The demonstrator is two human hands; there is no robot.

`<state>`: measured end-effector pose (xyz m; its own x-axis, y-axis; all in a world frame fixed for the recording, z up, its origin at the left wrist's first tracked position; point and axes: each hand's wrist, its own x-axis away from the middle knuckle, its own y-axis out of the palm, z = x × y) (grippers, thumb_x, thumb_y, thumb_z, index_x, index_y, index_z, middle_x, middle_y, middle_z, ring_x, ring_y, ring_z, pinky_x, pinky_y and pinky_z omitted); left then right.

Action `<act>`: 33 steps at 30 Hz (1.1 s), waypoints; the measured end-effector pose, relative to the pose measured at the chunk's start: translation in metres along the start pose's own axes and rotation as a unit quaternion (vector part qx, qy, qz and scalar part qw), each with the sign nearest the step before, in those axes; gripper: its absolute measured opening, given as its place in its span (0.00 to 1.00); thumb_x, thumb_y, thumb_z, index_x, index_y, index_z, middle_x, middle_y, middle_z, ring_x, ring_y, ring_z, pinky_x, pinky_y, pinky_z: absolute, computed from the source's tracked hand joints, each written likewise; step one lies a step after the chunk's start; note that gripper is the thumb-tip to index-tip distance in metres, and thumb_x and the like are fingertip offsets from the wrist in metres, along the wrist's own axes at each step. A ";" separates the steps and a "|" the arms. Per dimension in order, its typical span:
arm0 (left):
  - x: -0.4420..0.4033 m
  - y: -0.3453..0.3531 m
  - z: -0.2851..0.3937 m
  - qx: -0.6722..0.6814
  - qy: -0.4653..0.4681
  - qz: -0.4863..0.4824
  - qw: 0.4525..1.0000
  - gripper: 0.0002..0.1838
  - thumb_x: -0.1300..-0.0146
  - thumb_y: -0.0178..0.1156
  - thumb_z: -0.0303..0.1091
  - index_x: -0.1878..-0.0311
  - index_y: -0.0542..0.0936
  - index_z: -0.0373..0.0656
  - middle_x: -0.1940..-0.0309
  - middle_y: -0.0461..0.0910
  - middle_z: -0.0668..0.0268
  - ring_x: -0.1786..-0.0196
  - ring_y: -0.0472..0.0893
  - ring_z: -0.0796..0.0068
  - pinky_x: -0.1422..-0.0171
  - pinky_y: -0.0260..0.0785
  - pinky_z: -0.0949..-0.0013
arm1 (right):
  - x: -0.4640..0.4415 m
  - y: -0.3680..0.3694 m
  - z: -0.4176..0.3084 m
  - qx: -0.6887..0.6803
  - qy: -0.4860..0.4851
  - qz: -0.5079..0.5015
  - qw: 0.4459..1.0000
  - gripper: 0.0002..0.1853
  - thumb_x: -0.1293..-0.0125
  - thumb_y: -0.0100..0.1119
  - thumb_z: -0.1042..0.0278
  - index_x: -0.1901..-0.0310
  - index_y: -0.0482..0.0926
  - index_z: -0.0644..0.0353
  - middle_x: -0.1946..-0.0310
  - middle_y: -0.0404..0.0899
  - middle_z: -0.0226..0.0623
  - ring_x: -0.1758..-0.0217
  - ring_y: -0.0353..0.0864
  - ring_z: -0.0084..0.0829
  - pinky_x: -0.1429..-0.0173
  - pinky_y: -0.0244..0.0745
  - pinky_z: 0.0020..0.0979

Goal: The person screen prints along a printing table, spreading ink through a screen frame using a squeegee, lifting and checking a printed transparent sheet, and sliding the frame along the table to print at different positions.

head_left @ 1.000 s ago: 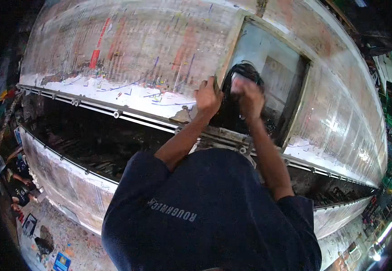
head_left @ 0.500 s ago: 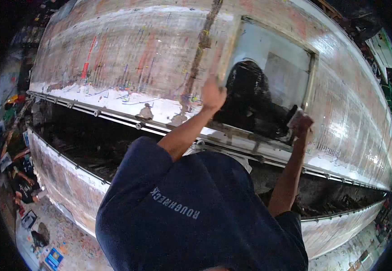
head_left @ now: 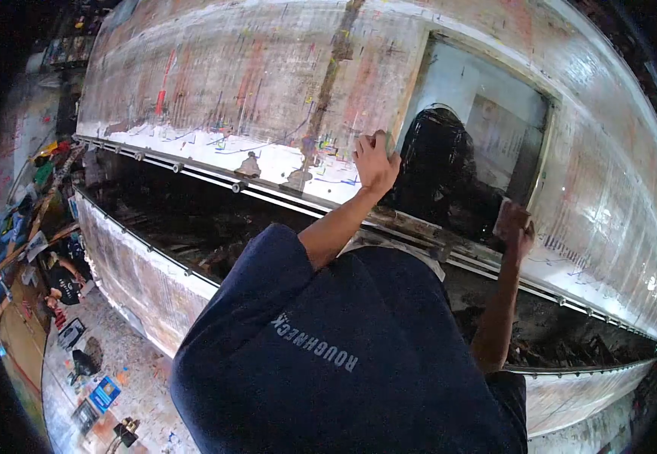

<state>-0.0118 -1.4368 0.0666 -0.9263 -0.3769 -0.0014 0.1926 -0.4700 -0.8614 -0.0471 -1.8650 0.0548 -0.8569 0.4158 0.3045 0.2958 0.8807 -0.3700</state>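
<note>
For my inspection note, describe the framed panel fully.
The framed panel is rectangular, slanted in view, with a narrow, worn rim and glassy-looking, pale blue-grey upper face. A glossy black patch, rounded on top, fills much below. The left hand is at its left edge, the right hand near its lower right corner; contact is unclear.

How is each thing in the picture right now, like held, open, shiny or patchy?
Pane, shiny, pale at the top, mostly dark lower down
Frame, grubby-looking, around the pane
Block, held near the pane's lower right corner
Right hand, closed on the block
Left hand, fingers bent, by the frame's left side
White paint, patchy
Long gap, open, dark inside
Shirt, worn, creased
</note>
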 end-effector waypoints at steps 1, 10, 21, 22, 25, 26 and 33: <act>0.000 0.001 -0.004 0.003 0.005 -0.009 1.000 0.33 0.43 0.73 0.39 0.36 0.71 0.40 0.48 0.71 0.49 0.41 0.72 0.44 0.40 0.66 0.42 | -0.017 0.000 0.059 0.163 -0.070 0.024 0.984 0.19 0.29 0.67 0.51 0.49 0.89 0.58 0.60 0.91 0.31 0.58 0.87 0.28 0.54 0.82 0.33; -0.006 0.001 -0.015 0.097 0.018 0.003 0.995 0.36 0.46 0.72 0.35 0.35 0.69 0.37 0.49 0.71 0.45 0.45 0.73 0.40 0.46 0.66 0.41 | 0.005 0.247 -0.212 0.366 -0.351 -0.284 0.814 0.13 0.27 0.60 0.58 0.55 0.90 0.56 0.59 0.87 0.49 0.52 0.86 0.53 0.42 0.78 0.50; -0.009 -0.003 -0.011 0.121 0.018 0.011 0.992 0.27 0.46 0.73 0.32 0.45 0.75 0.39 0.53 0.74 0.45 0.47 0.74 0.40 0.44 0.68 0.40 | 0.039 0.211 -0.198 0.447 -0.263 -0.349 0.781 0.22 0.41 0.61 0.76 0.45 0.87 0.48 0.50 0.87 0.43 0.45 0.85 0.48 0.31 0.75 0.49; -0.008 -0.001 -0.011 0.116 0.033 0.030 0.992 0.27 0.47 0.74 0.33 0.46 0.74 0.40 0.53 0.73 0.45 0.47 0.73 0.40 0.43 0.68 0.40 | 0.025 0.216 -0.223 0.443 -0.102 -0.414 0.788 0.21 0.39 0.61 0.76 0.45 0.87 0.48 0.48 0.87 0.42 0.43 0.85 0.48 0.28 0.74 0.50; -0.008 -0.011 -0.001 0.116 -0.031 -0.052 0.991 0.30 0.48 0.76 0.34 0.43 0.73 0.43 0.50 0.77 0.46 0.44 0.78 0.40 0.42 0.68 0.39 | 0.008 0.228 -0.182 0.397 -0.436 -0.154 0.793 0.21 0.36 0.61 0.74 0.42 0.87 0.45 0.46 0.88 0.39 0.42 0.85 0.47 0.34 0.79 0.49; -0.009 -0.015 0.003 0.120 -0.060 -0.099 0.986 0.31 0.47 0.76 0.33 0.42 0.72 0.44 0.49 0.79 0.46 0.43 0.80 0.41 0.42 0.68 0.38 | 0.019 0.225 -0.153 0.394 -0.439 -0.151 0.793 0.21 0.36 0.61 0.74 0.42 0.87 0.45 0.46 0.88 0.39 0.42 0.85 0.47 0.34 0.79 0.49; -0.002 -0.026 0.013 0.191 -0.033 -0.070 0.979 0.28 0.42 0.71 0.30 0.43 0.68 0.36 0.53 0.78 0.43 0.51 0.80 0.33 0.50 0.74 0.42 | 0.068 0.099 -0.118 0.252 -0.249 -0.150 0.923 0.14 0.32 0.67 0.67 0.46 0.88 0.56 0.47 0.90 0.36 0.46 0.89 0.36 0.37 0.83 0.38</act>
<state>-0.0103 -1.4342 0.0951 -0.9321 -0.3312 0.1469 0.1828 -0.7800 -0.5984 -0.0262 -1.7233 0.1422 -0.9933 -0.0955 0.0648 -0.1122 0.6695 -0.7343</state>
